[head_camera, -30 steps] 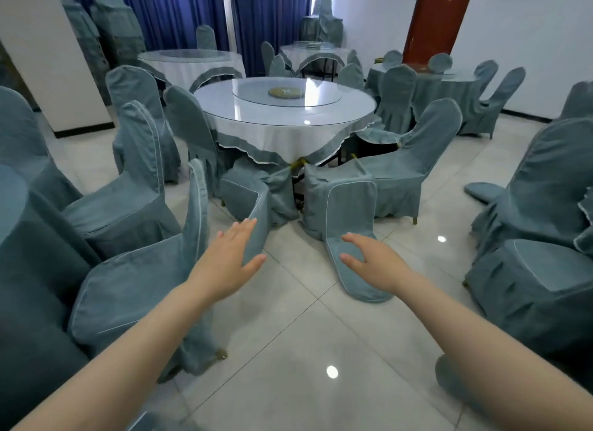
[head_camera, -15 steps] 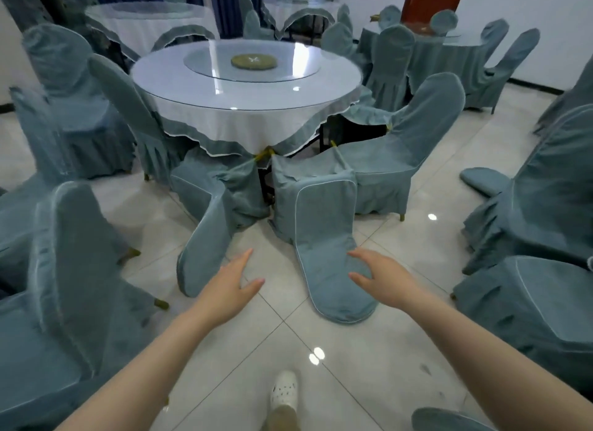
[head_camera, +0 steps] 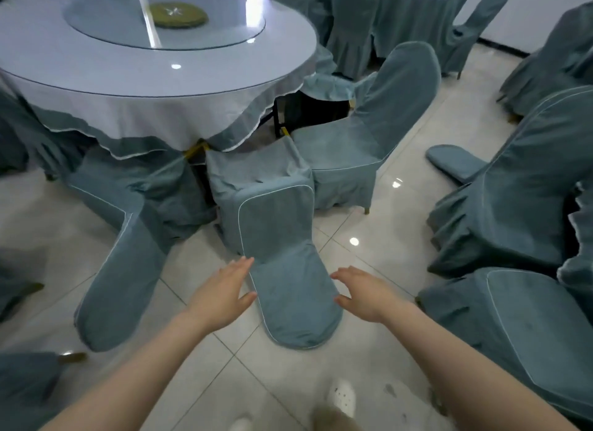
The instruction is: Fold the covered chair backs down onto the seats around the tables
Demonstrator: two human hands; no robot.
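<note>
1. The table (head_camera: 48, 68) holds a glass disc (head_camera: 96, 19) with a green pad (head_camera: 178, 15) on it.
2. In front of the table, a chair back (head_camera: 288, 289) flops down to the floor (head_camera: 378, 225).
3. The left hand (head_camera: 221, 297) and right hand (head_camera: 369, 294) are on either side of the chair back, fingers straight, holding nothing. I cannot tell if they touch it.
4. The table's far edge is cut off.

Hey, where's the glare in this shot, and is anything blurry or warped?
Head view: white glare streaks cross the glass turntable, and small light spots dot the floor tiles; the edges bow from the wide lens, and the left margin looks smeared.
</note>
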